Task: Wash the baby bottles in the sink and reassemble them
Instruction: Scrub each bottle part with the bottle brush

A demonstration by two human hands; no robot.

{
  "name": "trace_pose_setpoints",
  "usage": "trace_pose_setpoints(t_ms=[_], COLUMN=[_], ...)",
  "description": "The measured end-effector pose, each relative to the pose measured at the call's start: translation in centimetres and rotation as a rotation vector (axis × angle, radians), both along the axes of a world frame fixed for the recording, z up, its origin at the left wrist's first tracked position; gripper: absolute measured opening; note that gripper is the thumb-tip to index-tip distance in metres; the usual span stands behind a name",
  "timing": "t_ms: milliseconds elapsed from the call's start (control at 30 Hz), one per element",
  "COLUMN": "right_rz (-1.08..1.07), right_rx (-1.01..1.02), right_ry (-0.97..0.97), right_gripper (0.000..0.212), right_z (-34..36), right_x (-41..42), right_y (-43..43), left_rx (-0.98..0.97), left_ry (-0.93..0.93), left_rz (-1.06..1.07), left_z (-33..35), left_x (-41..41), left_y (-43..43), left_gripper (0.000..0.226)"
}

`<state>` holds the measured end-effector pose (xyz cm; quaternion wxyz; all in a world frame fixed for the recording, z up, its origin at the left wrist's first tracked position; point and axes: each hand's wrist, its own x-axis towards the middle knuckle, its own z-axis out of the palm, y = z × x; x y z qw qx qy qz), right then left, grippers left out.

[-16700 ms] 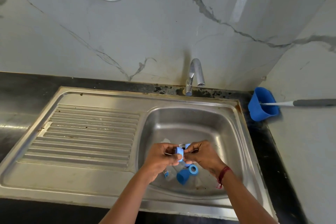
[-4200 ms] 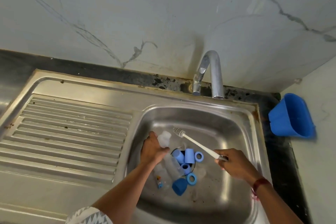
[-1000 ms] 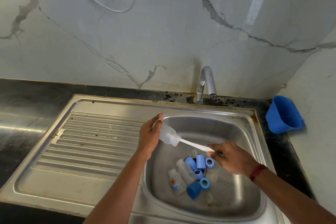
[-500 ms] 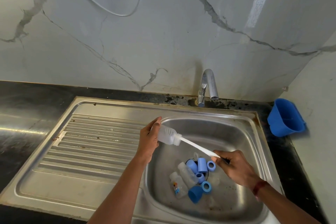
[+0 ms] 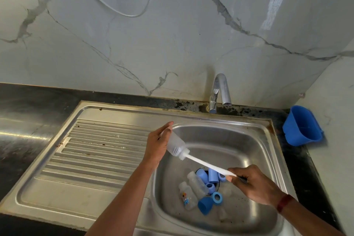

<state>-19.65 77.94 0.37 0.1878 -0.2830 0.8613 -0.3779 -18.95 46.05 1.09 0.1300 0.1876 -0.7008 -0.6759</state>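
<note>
My left hand (image 5: 157, 144) grips a clear baby bottle (image 5: 175, 144) above the left rim of the steel sink basin (image 5: 220, 134), its mouth tilted down to the right. My right hand (image 5: 251, 183) holds the handle of a white bottle brush (image 5: 206, 165); the brush head is inside the bottle and hidden. On the basin floor lie two more clear bottles (image 5: 197, 182), several blue rings and caps (image 5: 212, 176) and a blue cap (image 5: 205, 205).
The tap (image 5: 219, 92) stands behind the basin with no water running. A ribbed draining board (image 5: 92, 151) lies to the left. A blue plastic cup (image 5: 302, 126) sits on the dark counter at the right, by the wall.
Both hands stay in nearly the same place, with the brush still in the bottle. The right hand has drawn back slightly to the right. The camera has tilted a little.
</note>
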Motion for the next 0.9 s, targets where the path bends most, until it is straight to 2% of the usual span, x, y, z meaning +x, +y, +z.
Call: trace_pose_setpoints(t_ms=[167, 300, 433, 533, 667, 733, 800, 900], right_rz=[-0.191, -0.308, -0.251, -0.159, -0.018, 0.019, 0.009, -0.042], right_rx=[-0.178, -0.191, -0.027, 0.107, 0.156, 0.143, 0.076, -0.05], right_ry=[0.034, -0.02, 0.007, -0.024, -0.065, -0.064, -0.064, -0.05], right_gripper=[0.013, 0.015, 0.025, 0.03, 0.03, 0.024, 0.024, 0.021], right_z=[-0.4, -1.3, -1.7, -1.4, -0.5, 0.0, 0.3, 0.3], right_x=[0.7, 0.5, 0.1, -0.3, -0.9, -1.2, -1.3, -1.3], right_y=[-1.2, -2.0, -2.5, -2.7, -2.0, -1.5, -1.3, -1.5], left_rx=[0.169, 0.199, -0.14, -0.315, -0.455, -0.381, -0.154, 0.117], left_ry=[0.01, 0.041, 0.024, -0.004, -0.011, -0.034, -0.05, -0.07], left_rz=[0.048, 0.139, 0.203, 0.185, 0.058, 0.029, 0.076, 0.143], left_z=[0.8, 1.1, 0.7, 0.3, 0.3, 0.3, 0.4, 1.2], left_x=[-0.6, -0.7, -0.5, -0.3, -0.5, -0.7, -0.7, -0.5], left_y=[0.2, 0.7, 0.2, -0.4, -1.3, -1.8, -2.1, -2.1], left_gripper=[0.028, 0.026, 0.015, 0.028, 0.043, 0.042, 0.025, 0.018])
